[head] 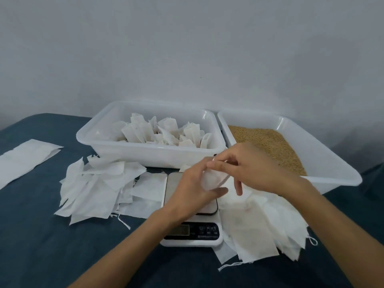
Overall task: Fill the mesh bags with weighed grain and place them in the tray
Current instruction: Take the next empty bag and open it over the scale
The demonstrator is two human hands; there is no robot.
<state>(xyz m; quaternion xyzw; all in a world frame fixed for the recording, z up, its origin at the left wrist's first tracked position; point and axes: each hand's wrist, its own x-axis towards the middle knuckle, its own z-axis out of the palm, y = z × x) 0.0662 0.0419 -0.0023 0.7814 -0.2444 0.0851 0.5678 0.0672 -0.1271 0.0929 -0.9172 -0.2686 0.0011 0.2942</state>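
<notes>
Both hands meet above a digital scale (190, 206) on a blue-covered bench (41, 235). The left hand (193, 190) grips a small white mesh bag (214, 179), fingers curled round its body, while the right hand (249, 165) pinches the bag's top edge, probably to open or close its mouth. Behind, the left tray (104, 140) holds filled bags standing together; the right tray (332, 163) holds loose grain (268, 140), close for scooping. Empty bags lie piled flat left (95, 190) and right (264, 223) of the scale, within reach.
</notes>
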